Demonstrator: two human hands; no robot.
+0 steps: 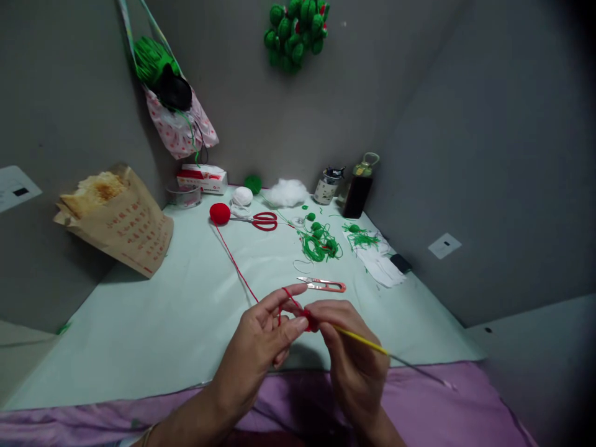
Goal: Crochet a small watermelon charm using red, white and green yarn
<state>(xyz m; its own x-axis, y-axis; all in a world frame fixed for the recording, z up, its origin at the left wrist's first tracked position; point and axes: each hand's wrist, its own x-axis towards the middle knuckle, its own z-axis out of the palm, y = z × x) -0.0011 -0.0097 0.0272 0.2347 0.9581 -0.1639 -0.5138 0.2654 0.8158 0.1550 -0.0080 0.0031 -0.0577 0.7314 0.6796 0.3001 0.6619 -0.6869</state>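
Observation:
My left hand (267, 332) pinches a small red crocheted piece (309, 320) between thumb and fingers, with red yarn looped over its raised index finger. The yarn (235, 264) runs back to a red ball (220, 213) on the table. In my right hand (354, 347) is a crochet hook (363, 339) with a yellow grip, held like a pen; its tip is hidden at the red piece, and its thin grey end points to the lower right. Just beyond my hands lie orange thread snips (326, 285).
Red-handled scissors (264, 221), a white yarn ball (242, 196), white stuffing (287, 193) and green yarn pieces (319, 244) lie farther back. A paper bag (135, 230) with bread stands left. A can (326, 187) and a dark bottle (357, 195) stand at the back right.

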